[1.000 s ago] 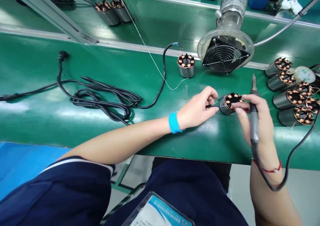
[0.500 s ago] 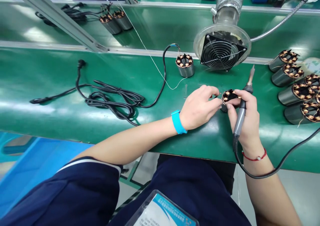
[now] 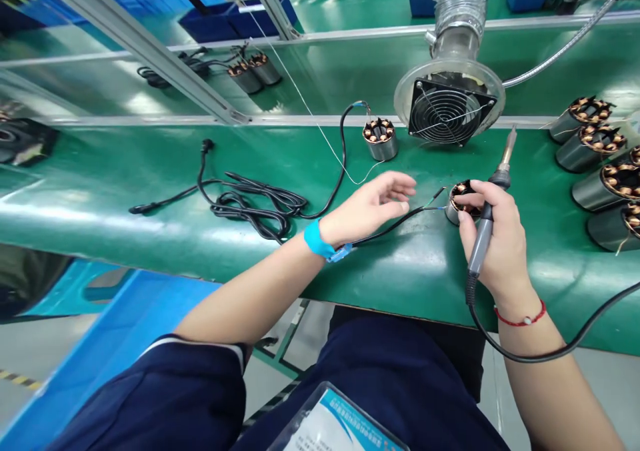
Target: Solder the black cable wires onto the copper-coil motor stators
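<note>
My right hand (image 3: 500,244) is closed round a soldering iron (image 3: 481,241), its tip pointing up and away from me. Thumb and fingers of that same hand also touch a motor stator (image 3: 454,212) with copper windings, standing on the green bench. A black power cable (image 3: 400,222) runs to the stator's left side, where its stripped coloured wires meet it. My left hand (image 3: 373,201), with a blue wristband, is open just above this cable, fingers apart and holding nothing. Behind it stands another stator (image 3: 381,143) with a cable attached, near a thin solder wire (image 3: 334,152).
A round fume extractor (image 3: 445,114) with a fan grille hangs at the back. Several stators (image 3: 593,184) stand at the right edge of the green bench (image 3: 280,271). Coiled black cable (image 3: 255,201) lies left of my hands. The iron's cord (image 3: 565,351) loops over my right forearm.
My left hand has let go of the wires at the stator and moved left, its fingers opening. My right hand keeps hold of the iron and stator. The view has shifted slightly.
</note>
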### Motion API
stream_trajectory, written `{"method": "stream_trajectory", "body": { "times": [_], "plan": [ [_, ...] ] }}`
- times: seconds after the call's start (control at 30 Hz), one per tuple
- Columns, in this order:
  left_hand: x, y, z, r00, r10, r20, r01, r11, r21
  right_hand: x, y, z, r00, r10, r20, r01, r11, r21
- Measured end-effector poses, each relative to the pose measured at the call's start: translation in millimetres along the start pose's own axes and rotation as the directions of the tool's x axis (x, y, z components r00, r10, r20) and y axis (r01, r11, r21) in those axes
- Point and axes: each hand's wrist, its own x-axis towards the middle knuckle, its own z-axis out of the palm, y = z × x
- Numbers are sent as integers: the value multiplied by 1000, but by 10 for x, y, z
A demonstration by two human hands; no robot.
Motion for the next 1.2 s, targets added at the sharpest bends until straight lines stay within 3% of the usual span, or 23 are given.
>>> {"method": "stream_trajectory", "body": {
  "times": [0.1, 0.2, 0.4, 0.6, 0.77, 0.9, 1.2],
  "plan": [
    [89, 19, 73, 983, -107, 148, 133, 975, -177, -2, -10, 31, 994, -104, 15, 104, 994, -29],
    [162, 84, 182, 957, -166, 236, 225, 942, -248, 2, -11, 81, 987, -153, 39, 155, 987, -51],
    [221, 175, 267, 943, -237, 234, 300, 908, -291, 21, -11, 149, 990, -138, 20, 139, 985, -107],
    [212, 267, 227, 939, -249, 236, 293, 941, -171, -4, -2, 111, 998, -70, -1, 70, 997, -27],
    [210, 226, 254, 954, -231, 191, 271, 937, -219, -23, 16, 95, 997, -64, 42, 63, 998, 13],
    [188, 167, 302, 972, -196, 126, 222, 944, -243, -7, -14, 117, 999, -52, 10, 52, 998, -39],
    [138, 50, 406, 997, -13, -79, 8, 997, -72, -13, -70, 112, 999, -35, -17, 33, 996, -88]
  ]
}}
